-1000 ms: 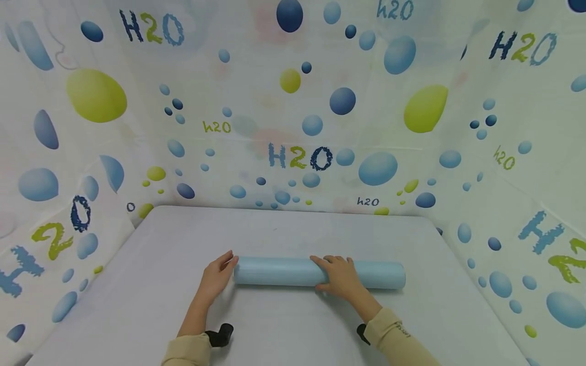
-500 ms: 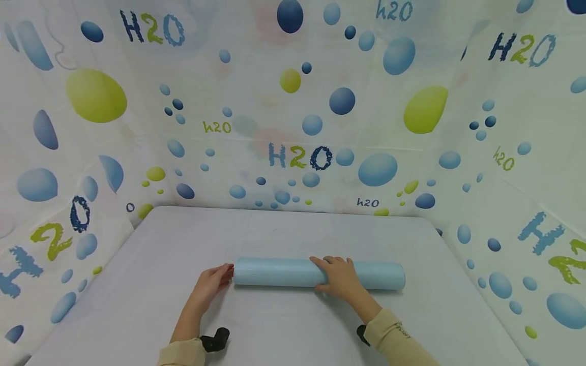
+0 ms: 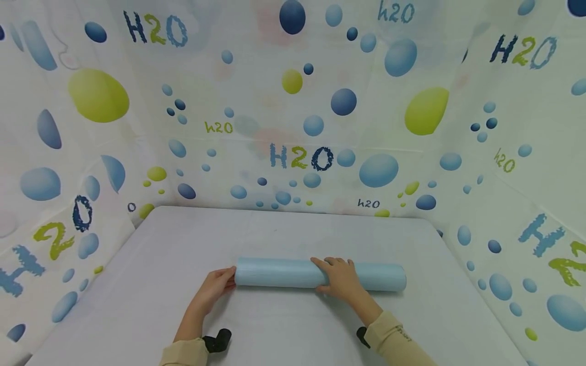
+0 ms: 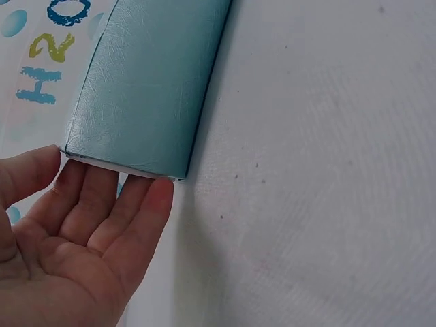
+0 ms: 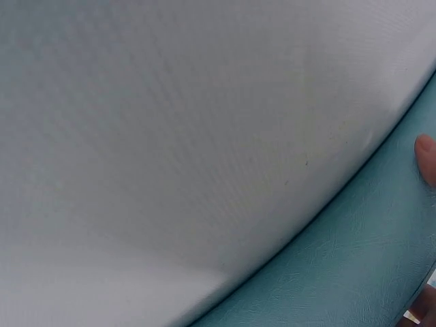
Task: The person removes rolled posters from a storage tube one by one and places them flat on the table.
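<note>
A light blue roll with a smooth, leathery sheen (image 3: 279, 274) lies crosswise on the white table. At its left end is my left hand (image 3: 213, 290); in the left wrist view its fingers (image 4: 95, 197) reach fairly straight to the roll's end edge, some tips hidden behind it, and the thumb touches one corner. My right hand (image 3: 341, 277) grips the roll right of its middle, fingers spread over the top and thumb along the near side. In the right wrist view, only the thumb (image 5: 426, 160) and a bit of finger show against the blue surface.
White table surface (image 3: 284, 325) spreads out around the roll. Behind and beside it hangs a white cloth (image 3: 256, 91) printed with blue and green drops and H2O lettering. Black wrist devices (image 3: 217, 340) sit at the sleeve cuffs.
My left hand has come down from the upper corner of the roll's left end, its fingertips now lower against that end. The right hand and the roll stay put.
</note>
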A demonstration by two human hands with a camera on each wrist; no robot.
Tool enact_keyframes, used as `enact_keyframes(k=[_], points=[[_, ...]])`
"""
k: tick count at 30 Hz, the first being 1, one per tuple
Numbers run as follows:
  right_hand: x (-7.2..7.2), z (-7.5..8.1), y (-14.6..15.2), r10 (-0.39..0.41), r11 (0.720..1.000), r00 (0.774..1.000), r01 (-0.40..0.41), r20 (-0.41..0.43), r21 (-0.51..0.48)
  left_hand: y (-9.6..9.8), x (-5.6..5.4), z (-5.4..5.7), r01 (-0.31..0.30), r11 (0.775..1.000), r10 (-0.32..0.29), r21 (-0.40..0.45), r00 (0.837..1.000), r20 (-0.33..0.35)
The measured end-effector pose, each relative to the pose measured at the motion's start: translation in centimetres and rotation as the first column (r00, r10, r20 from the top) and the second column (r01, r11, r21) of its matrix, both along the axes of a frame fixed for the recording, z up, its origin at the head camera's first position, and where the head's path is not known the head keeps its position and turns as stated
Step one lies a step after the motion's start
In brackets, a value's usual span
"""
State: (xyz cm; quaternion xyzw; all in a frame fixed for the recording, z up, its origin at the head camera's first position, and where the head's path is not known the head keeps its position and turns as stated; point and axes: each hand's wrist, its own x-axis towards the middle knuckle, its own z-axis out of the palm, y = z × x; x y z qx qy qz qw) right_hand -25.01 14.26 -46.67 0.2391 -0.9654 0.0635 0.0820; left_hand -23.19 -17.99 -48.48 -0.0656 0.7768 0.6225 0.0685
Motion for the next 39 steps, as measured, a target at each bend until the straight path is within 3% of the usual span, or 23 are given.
enact_keyframes(k=[8, 18, 39], points=[[0.1, 0.3, 0.0, -0.009, 1.000, 1.000, 0.009, 0.024, -0.001, 0.0, 0.1, 0.0, -0.005, 1.000, 0.005, -0.013, 1.000, -0.023], [0.0, 0.2, 0.3, 0.008, 1.000, 1.000, -0.008, -0.011, -0.006, -0.1, -0.2, -0.4, -0.042, 0.999, 0.041, -0.016, 0.998, -0.046], [0.3, -0.1, 1.5, -0.003, 1.000, 1.000, 0.003, -0.015, -0.007, 0.0, 0.6, -0.3, -0.068, 0.995, 0.064, -0.066, 0.996, -0.066]])
